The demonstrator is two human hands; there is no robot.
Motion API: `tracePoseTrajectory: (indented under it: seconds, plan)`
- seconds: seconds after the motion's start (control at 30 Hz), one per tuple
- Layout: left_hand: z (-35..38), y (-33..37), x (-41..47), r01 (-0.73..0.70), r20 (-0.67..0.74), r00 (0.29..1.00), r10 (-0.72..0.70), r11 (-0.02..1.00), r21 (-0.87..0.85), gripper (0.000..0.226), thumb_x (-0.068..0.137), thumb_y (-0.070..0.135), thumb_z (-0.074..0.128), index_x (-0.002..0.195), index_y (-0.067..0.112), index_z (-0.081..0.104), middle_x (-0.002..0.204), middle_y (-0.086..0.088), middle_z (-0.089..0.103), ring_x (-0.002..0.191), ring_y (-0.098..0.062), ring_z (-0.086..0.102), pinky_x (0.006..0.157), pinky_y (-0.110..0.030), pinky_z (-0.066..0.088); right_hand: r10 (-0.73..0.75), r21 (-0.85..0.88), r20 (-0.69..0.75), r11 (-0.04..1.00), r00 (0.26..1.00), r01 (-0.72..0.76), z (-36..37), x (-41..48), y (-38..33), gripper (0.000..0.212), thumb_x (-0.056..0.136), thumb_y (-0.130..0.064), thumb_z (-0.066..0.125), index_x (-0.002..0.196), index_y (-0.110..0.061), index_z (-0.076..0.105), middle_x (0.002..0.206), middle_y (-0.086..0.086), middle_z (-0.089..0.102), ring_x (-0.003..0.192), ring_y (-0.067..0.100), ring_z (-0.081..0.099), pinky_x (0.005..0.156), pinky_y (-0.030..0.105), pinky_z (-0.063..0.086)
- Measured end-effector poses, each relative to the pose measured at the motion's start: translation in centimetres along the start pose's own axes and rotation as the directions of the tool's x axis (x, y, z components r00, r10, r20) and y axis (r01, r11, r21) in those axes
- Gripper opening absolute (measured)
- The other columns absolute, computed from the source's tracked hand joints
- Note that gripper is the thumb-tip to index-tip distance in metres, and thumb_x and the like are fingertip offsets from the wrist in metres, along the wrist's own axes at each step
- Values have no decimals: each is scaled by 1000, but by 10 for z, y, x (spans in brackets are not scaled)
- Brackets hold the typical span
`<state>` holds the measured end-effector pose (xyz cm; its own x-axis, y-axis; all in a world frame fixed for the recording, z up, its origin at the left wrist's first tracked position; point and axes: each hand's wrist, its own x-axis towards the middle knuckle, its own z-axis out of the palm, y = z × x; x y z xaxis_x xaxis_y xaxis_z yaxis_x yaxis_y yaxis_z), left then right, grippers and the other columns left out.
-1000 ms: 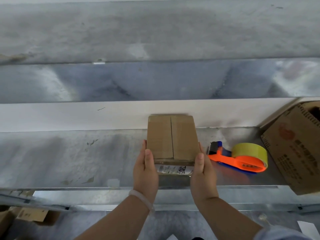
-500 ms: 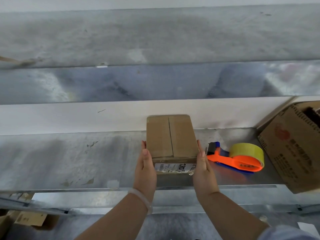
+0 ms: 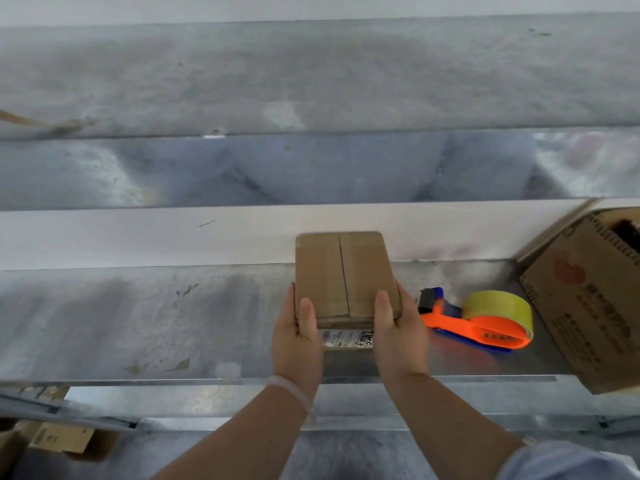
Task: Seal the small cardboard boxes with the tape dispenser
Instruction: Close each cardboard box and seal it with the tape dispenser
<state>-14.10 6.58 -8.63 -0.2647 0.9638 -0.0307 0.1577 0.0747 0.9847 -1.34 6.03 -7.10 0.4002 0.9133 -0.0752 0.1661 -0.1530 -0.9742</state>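
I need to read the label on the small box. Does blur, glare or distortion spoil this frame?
Head view: the label on the small cardboard box is soft and its fine print is unreadable; the metal shelf gives a dull sheen, with no glare on the label; the wide-angle lens slightly bends the long shelf edges.

I see small box [image 3: 343, 275] right of shelf [image 3: 138, 323] centre, toward the back edge; tape dispenser [image 3: 485, 320] just right of it, large carton [image 3: 588, 306] at right end.
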Motion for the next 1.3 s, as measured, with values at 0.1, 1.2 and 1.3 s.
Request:
tracePoseTrajectory:
  seconds: [0.1,1.2,1.3]
  plan:
    - [0,-5,-2,41,31,999,-38,994,-97,52,99,44,31,147,25,40,139,10,53,127,-2,48,100,-12,41,-31,4,-9,1000,999,31,-1,0,8,33,103,-39,33,129,-37,54,120,-20,62,113,-4,54,96,23,45]
    - [-62,-2,4,-355,105,934,340,864,357,60,88,55,39,143,36,28,150,6,30,141,-10,25,116,-37,23,211,102,332,961,919,-257,-43,8,0,30,91,-23,60,114,-41,65,112,-15,69,111,6,60,92,27,44]
    - [-78,16,30,-503,429,853,298,689,521,61,87,63,34,145,46,28,159,16,15,147,-8,9,119,-38,13,198,19,411,974,890,-226,-40,11,-6,32,94,-24,58,120,-42,61,122,-12,62,112,5,56,89,22,43]
